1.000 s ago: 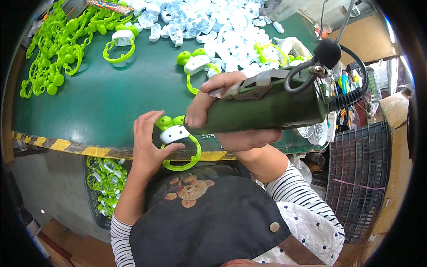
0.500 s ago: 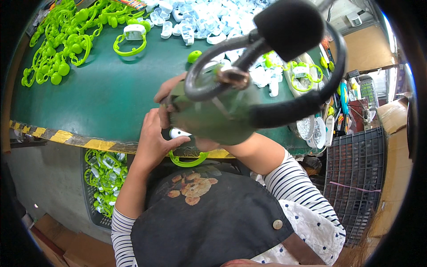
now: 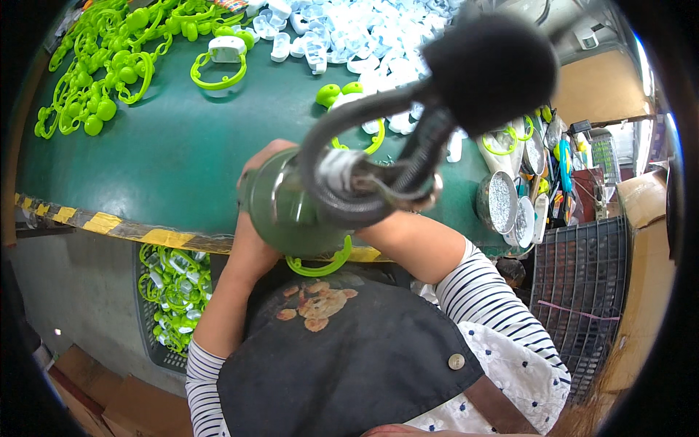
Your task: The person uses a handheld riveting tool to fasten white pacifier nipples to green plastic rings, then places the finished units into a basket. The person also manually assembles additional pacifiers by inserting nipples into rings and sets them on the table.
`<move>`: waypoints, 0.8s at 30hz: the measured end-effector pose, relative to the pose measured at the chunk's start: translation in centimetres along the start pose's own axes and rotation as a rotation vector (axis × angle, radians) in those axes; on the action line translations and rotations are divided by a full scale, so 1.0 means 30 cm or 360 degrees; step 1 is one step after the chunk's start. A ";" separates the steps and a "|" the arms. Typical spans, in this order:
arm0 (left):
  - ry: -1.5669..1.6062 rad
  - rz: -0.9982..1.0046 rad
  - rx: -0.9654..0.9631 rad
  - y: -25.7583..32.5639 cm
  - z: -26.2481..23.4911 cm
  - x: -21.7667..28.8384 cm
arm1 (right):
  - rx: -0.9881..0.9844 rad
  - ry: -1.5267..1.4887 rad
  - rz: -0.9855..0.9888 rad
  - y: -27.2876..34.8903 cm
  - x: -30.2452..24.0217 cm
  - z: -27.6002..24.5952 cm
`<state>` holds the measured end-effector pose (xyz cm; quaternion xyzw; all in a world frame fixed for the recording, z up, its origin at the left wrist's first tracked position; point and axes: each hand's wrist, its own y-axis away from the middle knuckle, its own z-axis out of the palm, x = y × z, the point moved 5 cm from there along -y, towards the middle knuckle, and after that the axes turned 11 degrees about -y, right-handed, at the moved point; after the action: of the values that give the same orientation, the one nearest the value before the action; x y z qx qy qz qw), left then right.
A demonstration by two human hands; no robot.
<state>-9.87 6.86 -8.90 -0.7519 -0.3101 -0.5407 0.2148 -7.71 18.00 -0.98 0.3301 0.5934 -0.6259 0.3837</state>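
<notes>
While the green power screwdriver (image 3: 291, 211), level a second ago, now stands upright at the table (image 3: 160, 167) edge, the right hand (image 3: 266, 156) grips its barrel; the left hand's (image 3: 251, 251) grip is hidden over a green ring (image 3: 320, 266).

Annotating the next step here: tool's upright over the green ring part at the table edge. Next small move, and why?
Probably press the green power tool straight down: it stands upright over the green ring part, which the left hand steadies at the table edge. The tip is hidden.
</notes>
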 end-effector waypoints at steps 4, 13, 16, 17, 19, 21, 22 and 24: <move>-0.0850 0.0410 0.0057 0.011 -0.019 0.019 | 0.0451 -0.0243 0.0037 0.043 -0.054 -0.041; -0.0944 0.0033 -0.0410 0.167 -0.500 0.040 | 0.0702 -0.0152 0.0072 0.216 -0.151 -0.215; -0.0813 -0.0145 -0.0254 0.255 -0.618 0.075 | 0.0728 -0.0330 0.0020 0.225 -0.085 -0.186; -0.0696 -0.0133 -0.0226 0.233 -0.594 0.067 | 0.0754 -0.0357 -0.0016 0.234 -0.065 -0.178; -0.0491 -0.0161 -0.0135 0.196 -0.535 0.053 | 0.0784 -0.0358 -0.0015 0.233 -0.025 -0.169; -0.0384 0.0030 -0.0078 0.136 -0.376 0.067 | 0.0759 -0.0351 0.0023 0.231 -0.022 -0.176; -0.0362 -0.0044 -0.0105 0.103 -0.288 0.071 | 0.0754 -0.0353 0.0033 0.232 -0.028 -0.182; -0.0582 0.0246 -0.0113 0.045 -0.127 0.074 | 0.0733 -0.0356 0.0044 0.228 -0.061 -0.195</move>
<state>-11.01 3.91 -5.55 -0.8662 -0.2660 -0.3876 0.1694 -1.10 23.97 -3.17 0.3455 0.3844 -0.7719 0.3702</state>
